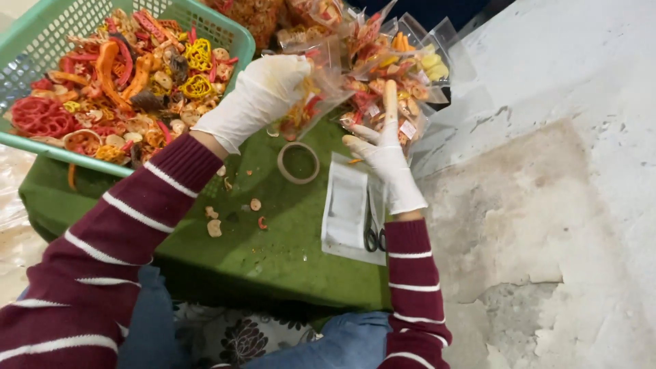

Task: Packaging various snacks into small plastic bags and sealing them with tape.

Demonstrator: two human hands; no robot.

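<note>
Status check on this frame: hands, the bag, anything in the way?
Left hand gloved, gripping clear snack bag. Right hand gloved, fingers extended at the bag's side, grip unclear. Tape ring and scissors lie below on green cloth, not obstructing.

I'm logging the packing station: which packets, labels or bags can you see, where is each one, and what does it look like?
Clear plastic bag: in the gloved left hand, partly filled with orange, red and yellow pieces.
Pile of filled clear bags: behind the gloved right hand, same mixed colours.
Small white labels: on the nearest filled bags, rectangular; print too small to tell.
Flat empty bags: on the green cloth, whitish rectangles.
</note>
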